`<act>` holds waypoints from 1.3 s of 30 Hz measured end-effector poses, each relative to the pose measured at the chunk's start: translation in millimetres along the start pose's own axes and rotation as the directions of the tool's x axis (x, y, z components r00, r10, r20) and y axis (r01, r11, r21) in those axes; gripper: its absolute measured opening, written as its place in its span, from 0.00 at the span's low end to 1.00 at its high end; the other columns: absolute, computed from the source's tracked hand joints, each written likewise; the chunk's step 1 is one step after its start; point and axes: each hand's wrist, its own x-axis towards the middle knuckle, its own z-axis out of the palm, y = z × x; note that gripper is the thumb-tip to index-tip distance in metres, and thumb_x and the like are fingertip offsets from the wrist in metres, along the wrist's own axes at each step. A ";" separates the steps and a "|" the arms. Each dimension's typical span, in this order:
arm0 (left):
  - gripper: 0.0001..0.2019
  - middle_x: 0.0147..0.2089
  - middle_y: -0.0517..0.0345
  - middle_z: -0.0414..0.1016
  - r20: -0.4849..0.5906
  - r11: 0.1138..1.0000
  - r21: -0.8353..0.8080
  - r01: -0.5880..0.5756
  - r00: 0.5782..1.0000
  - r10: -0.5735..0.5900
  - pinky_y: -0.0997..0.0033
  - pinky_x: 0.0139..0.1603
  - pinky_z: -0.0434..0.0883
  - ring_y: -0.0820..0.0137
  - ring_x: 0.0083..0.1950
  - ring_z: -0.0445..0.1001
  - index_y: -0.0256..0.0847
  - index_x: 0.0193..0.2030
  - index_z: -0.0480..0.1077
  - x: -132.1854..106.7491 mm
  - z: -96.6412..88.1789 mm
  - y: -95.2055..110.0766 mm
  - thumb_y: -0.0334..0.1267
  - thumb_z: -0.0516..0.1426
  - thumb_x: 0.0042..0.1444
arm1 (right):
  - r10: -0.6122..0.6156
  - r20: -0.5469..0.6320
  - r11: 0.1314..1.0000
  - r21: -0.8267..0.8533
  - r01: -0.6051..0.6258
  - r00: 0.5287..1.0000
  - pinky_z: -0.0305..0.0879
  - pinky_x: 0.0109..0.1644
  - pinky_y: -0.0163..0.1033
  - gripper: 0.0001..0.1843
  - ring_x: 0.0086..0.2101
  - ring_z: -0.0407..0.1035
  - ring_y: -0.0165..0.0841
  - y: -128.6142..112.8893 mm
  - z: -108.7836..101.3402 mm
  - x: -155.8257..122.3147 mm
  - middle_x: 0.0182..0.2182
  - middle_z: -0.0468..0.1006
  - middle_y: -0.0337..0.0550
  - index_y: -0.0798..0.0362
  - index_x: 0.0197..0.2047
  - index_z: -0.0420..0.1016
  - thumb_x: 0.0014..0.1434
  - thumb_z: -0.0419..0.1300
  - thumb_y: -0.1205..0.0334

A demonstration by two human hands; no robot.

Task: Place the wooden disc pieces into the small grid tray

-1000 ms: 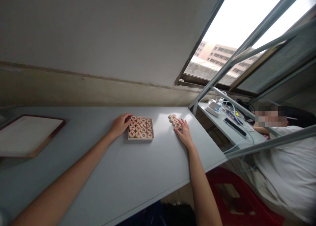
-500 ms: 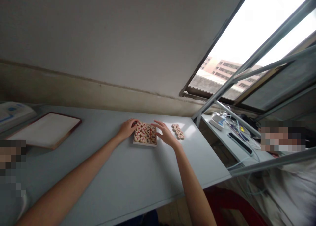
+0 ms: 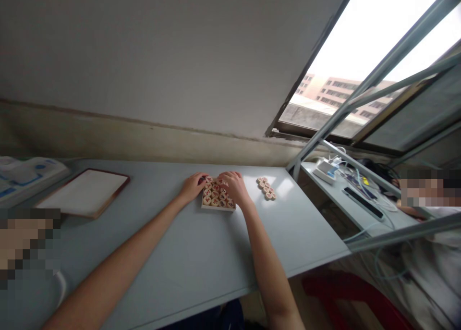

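Observation:
A shallow pale box (image 3: 218, 208) on the grey table holds rows of round wooden xiangqi pieces (image 3: 215, 194), marked with red and dark characters. My left hand (image 3: 193, 187) is curled round the box's far left corner, fingers against its side. Over the box's far right part, my right hand (image 3: 233, 186) is bent downward with its fingers together. Its fingertips are hidden, and whatever they hold does not show. To the right, several loose xiangqi pieces (image 3: 267, 189) lie in two short rows on the table.
A white board with a brown frame (image 3: 86, 191) lies left, near a white and blue device (image 3: 30, 176). At right, metal bars (image 3: 324, 137) separate a second desk with a power strip (image 3: 324, 172), cables and a dark phone-like bar (image 3: 363, 203). Another person sits beyond. A red stool (image 3: 345, 289) stands below.
My right hand has moved from the box's right edge in over its far right pieces, fingers drawing together. My left hand stays at the corner. The view has shifted slightly.

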 end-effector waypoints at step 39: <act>0.14 0.46 0.53 0.71 -0.001 0.999 0.030 0.042 0.999 -0.042 0.70 0.48 0.65 0.68 0.46 0.69 0.37 0.45 0.68 -0.6 0.3 3.3 0.34 0.49 0.52 | 0.034 0.170 0.973 0.221 -0.071 0.985 0.60 0.42 0.36 0.10 0.37 0.64 0.32 -4.7 -8.6 -8.3 0.35 0.70 0.42 0.52 0.38 0.71 0.50 0.58 0.69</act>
